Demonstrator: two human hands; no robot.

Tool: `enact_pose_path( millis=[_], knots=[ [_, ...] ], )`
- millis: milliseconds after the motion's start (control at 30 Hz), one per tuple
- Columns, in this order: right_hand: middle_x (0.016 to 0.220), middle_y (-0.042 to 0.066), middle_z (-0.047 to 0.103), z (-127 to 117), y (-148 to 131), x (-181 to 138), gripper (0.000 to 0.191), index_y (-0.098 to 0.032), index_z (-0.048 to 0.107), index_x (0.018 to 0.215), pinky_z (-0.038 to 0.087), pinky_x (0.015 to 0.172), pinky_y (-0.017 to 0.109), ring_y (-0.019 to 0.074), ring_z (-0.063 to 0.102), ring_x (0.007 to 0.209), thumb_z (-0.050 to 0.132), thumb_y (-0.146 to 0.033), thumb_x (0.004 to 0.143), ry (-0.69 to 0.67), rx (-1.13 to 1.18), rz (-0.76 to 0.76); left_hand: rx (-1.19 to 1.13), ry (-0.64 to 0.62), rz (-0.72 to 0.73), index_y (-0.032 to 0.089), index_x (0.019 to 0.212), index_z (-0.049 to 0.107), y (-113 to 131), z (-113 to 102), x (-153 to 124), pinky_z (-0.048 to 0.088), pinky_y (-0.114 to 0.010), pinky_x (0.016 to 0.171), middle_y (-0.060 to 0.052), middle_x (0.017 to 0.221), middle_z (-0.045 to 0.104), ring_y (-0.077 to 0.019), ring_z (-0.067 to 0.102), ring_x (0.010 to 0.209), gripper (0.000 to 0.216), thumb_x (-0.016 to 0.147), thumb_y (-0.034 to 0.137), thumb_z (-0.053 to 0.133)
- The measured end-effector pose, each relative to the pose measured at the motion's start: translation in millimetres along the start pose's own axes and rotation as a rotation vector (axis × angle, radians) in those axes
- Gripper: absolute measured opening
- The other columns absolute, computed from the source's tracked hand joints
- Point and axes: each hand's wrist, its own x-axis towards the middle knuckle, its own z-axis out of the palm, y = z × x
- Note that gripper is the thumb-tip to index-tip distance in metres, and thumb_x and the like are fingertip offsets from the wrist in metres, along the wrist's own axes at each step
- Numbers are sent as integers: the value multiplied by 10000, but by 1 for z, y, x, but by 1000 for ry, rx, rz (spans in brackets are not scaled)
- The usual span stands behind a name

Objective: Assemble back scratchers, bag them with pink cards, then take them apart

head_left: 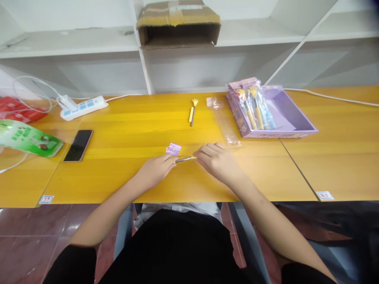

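Between my two hands, just above or on the table, is a thin back scratcher (185,159) with a grey metal shaft and a yellow part towards the right. My left hand (157,169) is closed on its left end, and my right hand (216,161) pinches the right end, which the fingers hide. Small purple printed cards (173,148) lie just beyond my left fingertips. Farther back, another back scratcher (193,112) with a yellow hand-shaped head rests on the table beside a yellow handle piece.
A clear plastic sleeve (225,124) lies left of a purple box (284,133) holding several bagged back scratchers (256,108). A phone (78,146), a green pouch (32,139) and a power strip (85,108) are at left. A cardboard box (179,17) sits on the shelf.
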Motion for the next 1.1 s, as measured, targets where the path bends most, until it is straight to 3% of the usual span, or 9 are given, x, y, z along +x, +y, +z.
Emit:
enact_pose_path(
  millis=[67, 167, 300, 433, 600, 700, 800, 1000, 1100],
  knots=[
    [965, 96, 737, 1, 19, 18, 211, -189, 766, 1030, 364, 797, 398, 245, 599, 899, 595, -282, 1111, 9, -48, 41, -32, 25, -16, 209, 1437, 644, -4, -10, 17, 585, -367, 1000, -116, 1363, 730, -251, 739, 1155, 372, 1158, 301, 417],
    [986, 102, 749, 8, 42, 44, 231, -176, 768, 1021, 385, 817, 398, 256, 618, 925, 597, -304, 1109, 2, -86, 74, -12, 49, -82, 204, 1423, 649, -14, -18, 41, 588, -360, 973, -116, 1282, 747, -245, 749, 1097, 370, 1160, 304, 409],
    [1113, 119, 767, 26, 66, 56, 246, -170, 754, 1187, 441, 896, 398, 277, 649, 1034, 580, -325, 1110, 18, -42, 105, -22, 150, -172, 185, 1404, 648, -35, -11, 52, 586, -410, 1013, -134, 1330, 738, -270, 737, 1160, 356, 1153, 302, 424],
    [1233, 144, 747, 44, 100, 34, 325, -166, 715, 1309, 499, 991, 414, 299, 663, 1148, 513, -330, 1116, 115, -16, 271, -189, 294, -243, 215, 1365, 653, -57, -1, 40, 565, -423, 1095, -105, 1359, 749, -258, 720, 1239, 316, 1139, 335, 466],
    [1246, 235, 698, 54, 144, -5, 427, -111, 702, 1317, 533, 1005, 509, 372, 674, 1140, 513, -406, 1072, 145, -126, 649, -281, 413, -299, 224, 1339, 657, -65, 0, 33, 566, -398, 1097, -94, 1336, 760, -233, 727, 1206, 287, 1120, 331, 506],
    [1152, 281, 705, 57, 151, -15, 457, -81, 690, 1255, 541, 953, 550, 406, 690, 1076, 544, -462, 1049, -6, -171, 799, -300, 390, -278, 237, 1304, 668, -61, 2, 36, 577, -403, 1076, -81, 1298, 771, -235, 732, 1189, 272, 1123, 340, 494],
    [1156, 306, 706, 58, 149, -15, 434, -70, 671, 1227, 543, 952, 553, 434, 691, 1115, 573, -451, 1043, -124, -206, 848, -336, 330, -254, 238, 1271, 682, -53, 4, 36, 592, -393, 1037, -71, 1239, 786, -232, 746, 1138, 256, 1122, 341, 502],
    [1225, 276, 707, 58, 146, -11, 504, -90, 646, 1337, 566, 903, 501, 399, 718, 1068, 637, -469, 1005, -80, -195, 889, -340, 256, -189, 248, 1281, 684, -43, 8, 31, 579, -391, 1065, -58, 1259, 785, -228, 745, 1149, 240, 1124, 309, 513],
    [1181, 252, 726, 59, 148, -12, 458, -99, 668, 1368, 566, 904, 499, 377, 721, 1031, 592, -358, 998, -27, -126, 878, -330, 256, -176, 250, 1298, 675, -42, 9, 30, 576, -392, 1068, -65, 1270, 775, -232, 737, 1168, 245, 1125, 307, 513]
  ],
)
